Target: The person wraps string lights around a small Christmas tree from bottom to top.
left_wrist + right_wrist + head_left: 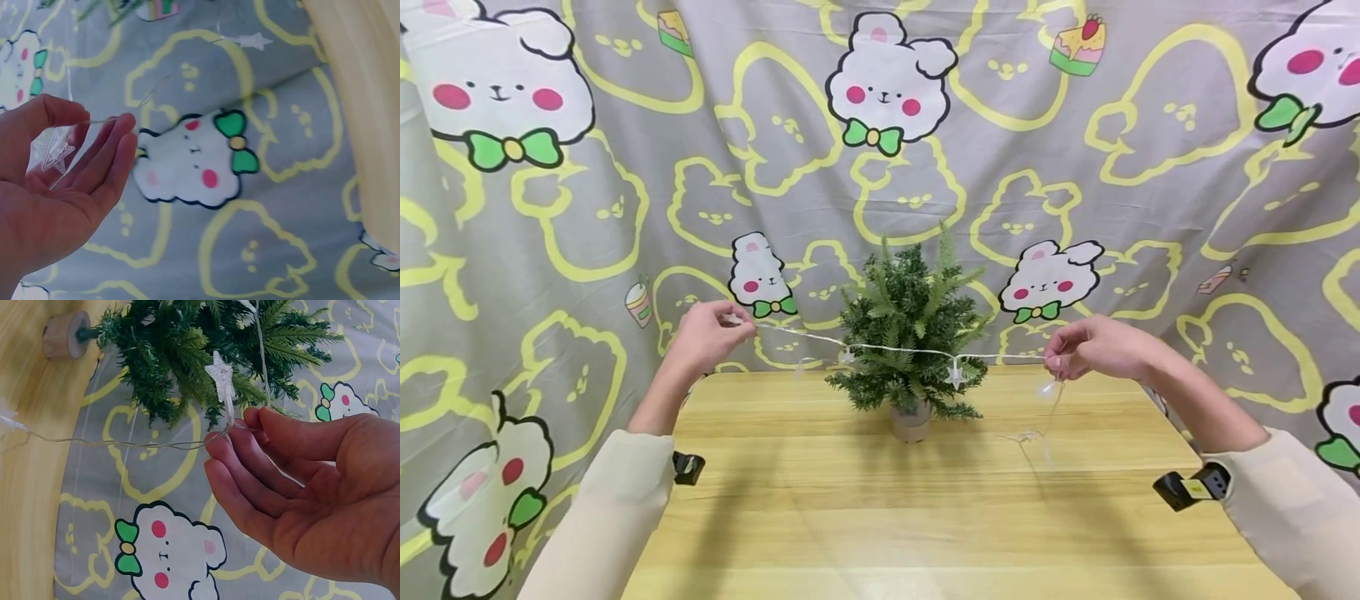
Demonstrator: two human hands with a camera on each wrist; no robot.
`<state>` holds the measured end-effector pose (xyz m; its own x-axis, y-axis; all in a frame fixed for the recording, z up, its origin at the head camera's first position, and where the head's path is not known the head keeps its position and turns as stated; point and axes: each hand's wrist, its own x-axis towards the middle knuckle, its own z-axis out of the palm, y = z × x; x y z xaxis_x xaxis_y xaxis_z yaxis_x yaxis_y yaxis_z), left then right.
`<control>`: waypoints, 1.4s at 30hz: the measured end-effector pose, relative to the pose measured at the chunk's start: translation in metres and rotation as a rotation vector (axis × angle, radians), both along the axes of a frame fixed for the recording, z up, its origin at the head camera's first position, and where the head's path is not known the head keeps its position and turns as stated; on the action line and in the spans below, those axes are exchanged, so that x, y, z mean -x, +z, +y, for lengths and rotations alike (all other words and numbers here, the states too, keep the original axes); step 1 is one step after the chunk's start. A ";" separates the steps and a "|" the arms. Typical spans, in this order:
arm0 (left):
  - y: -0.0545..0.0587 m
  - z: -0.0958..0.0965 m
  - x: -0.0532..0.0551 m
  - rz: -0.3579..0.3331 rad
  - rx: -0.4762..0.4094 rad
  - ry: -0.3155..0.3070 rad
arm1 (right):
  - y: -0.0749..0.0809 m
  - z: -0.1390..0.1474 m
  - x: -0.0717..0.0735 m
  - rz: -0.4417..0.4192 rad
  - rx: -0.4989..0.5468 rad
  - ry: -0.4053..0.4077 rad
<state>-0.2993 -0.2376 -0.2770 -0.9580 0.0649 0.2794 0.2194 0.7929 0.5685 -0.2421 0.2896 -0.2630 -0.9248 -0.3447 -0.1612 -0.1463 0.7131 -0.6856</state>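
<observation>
A string of star-shaped fairy lights (895, 348) stretches between my two hands, across the front of a small artificial Christmas tree (917, 308). My left hand (711, 337) pinches one end between thumb and fingers; in the left wrist view a clear star (57, 154) hangs near the palm. At the other side my right hand (1097, 348) pinches the wire with thumb and fingertips. A white star (222, 381) stands at those fingertips in the right wrist view. From this hand more wire (150, 445) trails down to the tabletop.
The tree's wooden base (910, 425) stands near the back of a light wood table (865, 517). Behind the table and along the left hangs a grey curtain (805, 200) with cartoon animals. Loose string (1026, 437) lies on the table right of the tree.
</observation>
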 end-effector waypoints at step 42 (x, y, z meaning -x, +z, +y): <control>0.079 0.087 -0.055 -0.140 0.135 -0.588 | 0.009 0.018 -0.002 0.017 0.044 -0.107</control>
